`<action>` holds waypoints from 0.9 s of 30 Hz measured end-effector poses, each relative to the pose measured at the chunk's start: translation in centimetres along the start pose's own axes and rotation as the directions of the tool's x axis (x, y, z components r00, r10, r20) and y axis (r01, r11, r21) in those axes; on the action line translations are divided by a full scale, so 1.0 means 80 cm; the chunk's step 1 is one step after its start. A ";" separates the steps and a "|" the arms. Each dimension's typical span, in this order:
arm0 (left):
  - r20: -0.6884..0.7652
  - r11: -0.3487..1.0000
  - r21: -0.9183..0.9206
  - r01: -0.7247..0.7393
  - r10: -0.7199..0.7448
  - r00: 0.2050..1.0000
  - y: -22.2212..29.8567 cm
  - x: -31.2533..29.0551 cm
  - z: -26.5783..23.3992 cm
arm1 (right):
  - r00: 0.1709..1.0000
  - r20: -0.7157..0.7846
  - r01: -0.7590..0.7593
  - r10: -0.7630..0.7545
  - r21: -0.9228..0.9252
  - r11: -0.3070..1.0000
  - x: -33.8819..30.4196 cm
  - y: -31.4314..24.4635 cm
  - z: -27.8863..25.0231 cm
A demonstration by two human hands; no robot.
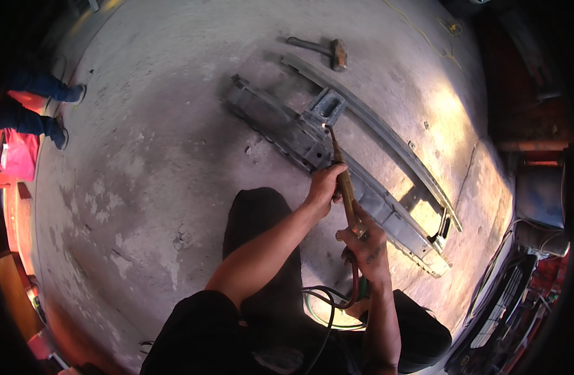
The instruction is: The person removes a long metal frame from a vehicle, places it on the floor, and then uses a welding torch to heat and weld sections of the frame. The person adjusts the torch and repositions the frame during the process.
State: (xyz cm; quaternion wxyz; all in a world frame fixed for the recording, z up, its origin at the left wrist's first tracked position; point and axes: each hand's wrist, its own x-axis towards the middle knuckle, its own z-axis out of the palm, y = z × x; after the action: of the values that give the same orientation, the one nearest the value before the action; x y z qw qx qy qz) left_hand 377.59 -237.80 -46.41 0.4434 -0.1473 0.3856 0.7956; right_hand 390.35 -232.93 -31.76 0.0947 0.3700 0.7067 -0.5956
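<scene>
A brass-coloured gas torch (346,187) slants up and away from me, held by both hands. My left hand (325,189) is closed round its front part, while my right hand (366,242) grips the rear by the valves. At the tip of its thin neck a small bright spot glows against a grey metal vehicle beam (376,199) on the floor. That spot lies at the foot of a raised bracket (326,107) with an oval slot. Beyond runs a second, slimmer rail (387,139), joined to the beam near its right end.
A sledgehammer (338,55) rests on the concrete beyond the rails. Hoses (329,300) trail from the torch past my knees. At far left stands a person in blue trousers (46,87), near a pink bag (21,153). A black grille (499,312) lies at lower right.
</scene>
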 end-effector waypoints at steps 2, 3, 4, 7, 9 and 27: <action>-0.017 1.000 0.009 -0.009 0.009 1.000 0.003 0.001 -0.004 | 1.000 0.008 0.013 -0.012 -0.004 1.000 0.004 -0.001 0.004; -0.027 1.000 0.008 -0.015 0.015 1.000 0.005 0.002 -0.006 | 1.000 0.012 0.018 -0.018 -0.005 1.000 0.007 -0.002 0.007; -0.032 1.000 0.005 -0.029 0.030 0.999 0.007 0.003 -0.008 | 0.999 0.012 0.031 -0.030 -0.016 0.999 0.009 -0.003 0.009; -0.053 1.000 -0.015 -0.022 0.021 0.998 0.013 0.005 -0.012 | 0.999 0.020 0.034 -0.033 -0.018 0.999 0.015 -0.005 0.014; -0.089 0.997 -0.064 -0.036 0.030 0.996 0.016 0.007 -0.011 | 0.999 0.041 0.021 -0.021 -0.017 1.000 0.018 -0.008 0.014; 0.016 0.996 0.082 0.021 -0.022 1.000 -0.009 0.001 -0.001 | 0.998 -0.039 0.053 -0.055 -0.051 0.997 -0.012 0.008 -0.003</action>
State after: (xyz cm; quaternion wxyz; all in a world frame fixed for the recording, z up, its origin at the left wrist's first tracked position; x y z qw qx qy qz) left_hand 378.16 -237.62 -46.87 0.4609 -0.1264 0.4124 0.7756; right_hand 391.50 -233.12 -31.64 0.0737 0.3602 0.7327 -0.5727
